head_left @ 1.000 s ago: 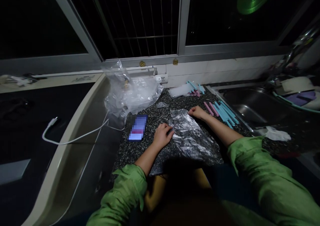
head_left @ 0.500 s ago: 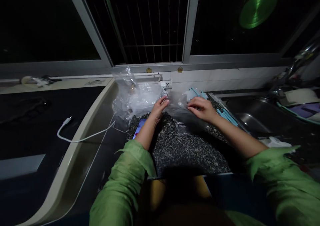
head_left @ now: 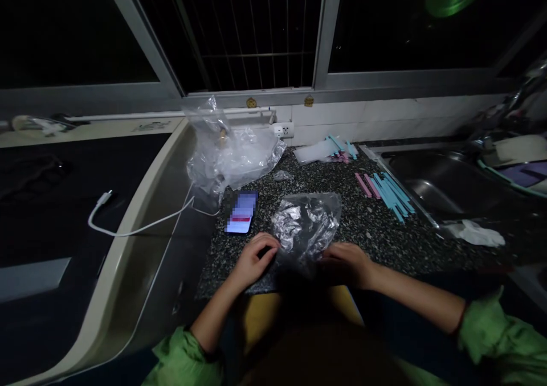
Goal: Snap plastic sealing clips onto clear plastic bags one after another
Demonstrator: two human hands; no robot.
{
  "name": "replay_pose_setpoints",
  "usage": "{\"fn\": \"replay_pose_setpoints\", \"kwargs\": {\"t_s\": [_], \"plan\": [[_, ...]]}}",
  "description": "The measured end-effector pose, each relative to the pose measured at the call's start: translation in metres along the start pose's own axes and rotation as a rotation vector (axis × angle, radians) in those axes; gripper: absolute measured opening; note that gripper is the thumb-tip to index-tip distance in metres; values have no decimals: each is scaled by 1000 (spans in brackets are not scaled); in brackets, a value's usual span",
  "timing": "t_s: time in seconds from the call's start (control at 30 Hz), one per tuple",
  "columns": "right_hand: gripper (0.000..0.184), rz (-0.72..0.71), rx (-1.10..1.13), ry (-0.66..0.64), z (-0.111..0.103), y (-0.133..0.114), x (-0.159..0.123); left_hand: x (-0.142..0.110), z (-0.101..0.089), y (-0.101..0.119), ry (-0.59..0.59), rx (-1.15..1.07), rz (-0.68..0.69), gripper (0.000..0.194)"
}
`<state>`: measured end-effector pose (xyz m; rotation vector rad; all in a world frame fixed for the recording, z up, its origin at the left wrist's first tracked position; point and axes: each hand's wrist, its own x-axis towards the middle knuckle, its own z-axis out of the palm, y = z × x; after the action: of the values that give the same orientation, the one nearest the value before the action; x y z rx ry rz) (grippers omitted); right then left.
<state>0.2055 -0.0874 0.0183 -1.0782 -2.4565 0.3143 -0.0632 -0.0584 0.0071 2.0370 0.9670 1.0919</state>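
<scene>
A crinkled clear plastic bag (head_left: 308,218) lies on the speckled dark counter (head_left: 273,184) in front of me. At its near left edge my left hand (head_left: 255,259) is closed, thumb and fingers pinching the film. My right hand (head_left: 348,262) is closed at the bag's near right edge; shadow partly covers its fingertips. Left of the bag lies a phone (head_left: 242,212) with a lit screen. Beyond it sits a small crumpled piece of plastic (head_left: 282,176).
Blue sealing clips (head_left: 392,195) and pink clips (head_left: 368,185) lie beside the metal sink (head_left: 427,187). At the back are a large pile of clear bags (head_left: 239,158) and a flat translucent packet (head_left: 315,151). A white cable (head_left: 141,233) crosses the left side.
Both hands have come down and toward me with the plastic bag, from the back of the counter to near its front edge. The phone and clips now show fully.
</scene>
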Motion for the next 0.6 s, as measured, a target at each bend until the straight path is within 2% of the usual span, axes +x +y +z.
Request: {"fn": "replay_pose_setpoints", "kwargs": {"t_s": [0.1,0.17,0.3,0.43,0.5,0.6], "plan": [[20,-60,-5,21,-9,5,9,-12,-3,-10,-33,85,22,13],[22,-20,-61,57,-17,15,19,-19,-6,-14,-57,125,25,14],[24,188,-192,60,-26,44,34,-29,-11,-18,-75,212,-1,15],[26,349,-201,-98,-23,69,37,-36,-13,-25,-65,291,7,19],[31,441,-217,-150,-20,76,37,-39,-13,-28,-57,331,16,20],[32,619,-264,-160,-17,78,37,-43,-14,-32,-35,394,29,19]]}}
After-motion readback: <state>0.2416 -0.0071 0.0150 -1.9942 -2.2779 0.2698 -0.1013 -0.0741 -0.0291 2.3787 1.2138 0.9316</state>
